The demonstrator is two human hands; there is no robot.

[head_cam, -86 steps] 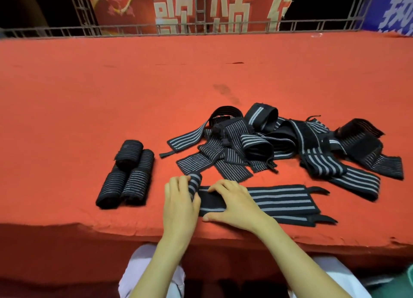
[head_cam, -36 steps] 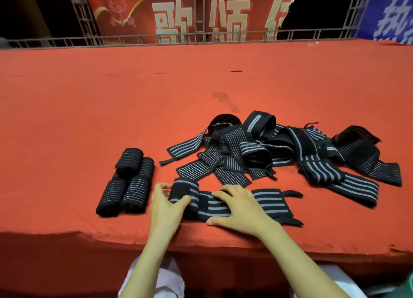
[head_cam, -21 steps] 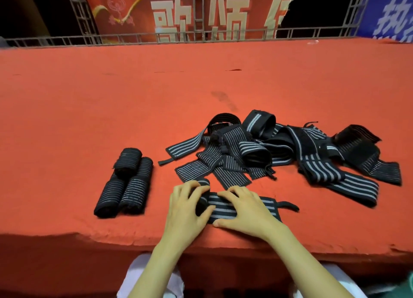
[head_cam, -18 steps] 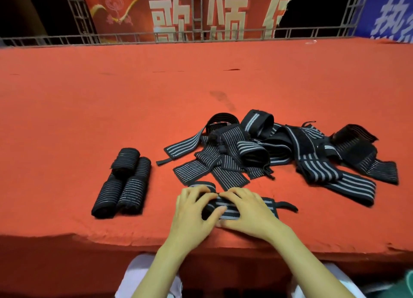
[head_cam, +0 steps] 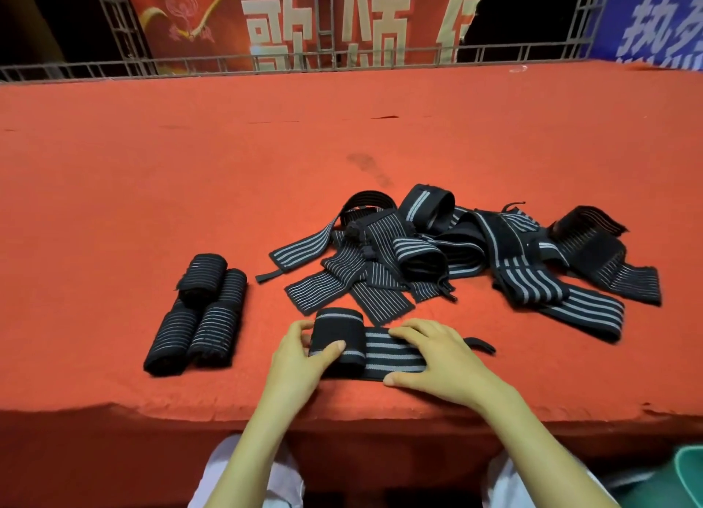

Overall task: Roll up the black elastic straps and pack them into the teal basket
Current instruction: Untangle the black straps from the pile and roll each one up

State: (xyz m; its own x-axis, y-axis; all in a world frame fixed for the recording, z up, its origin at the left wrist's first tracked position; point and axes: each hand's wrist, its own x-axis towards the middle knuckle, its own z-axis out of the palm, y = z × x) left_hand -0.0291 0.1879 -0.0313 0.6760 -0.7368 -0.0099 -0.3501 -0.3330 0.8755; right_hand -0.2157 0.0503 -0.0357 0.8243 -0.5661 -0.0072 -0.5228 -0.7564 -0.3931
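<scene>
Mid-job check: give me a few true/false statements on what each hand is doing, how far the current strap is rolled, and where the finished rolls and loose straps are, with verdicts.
1. The left hand grips the rolled end of a strap. True.
2. The right hand is lifted clear of that strap. False: it presses flat on the unrolled part.
3. The finished rolls sit in the teal basket. False: they lie on the red cloth, left of the hands.
4. A pile of loose straps lies beyond the hands. True.
5. The strap is fully rolled. False: a length lies flat under the right hand.
</scene>
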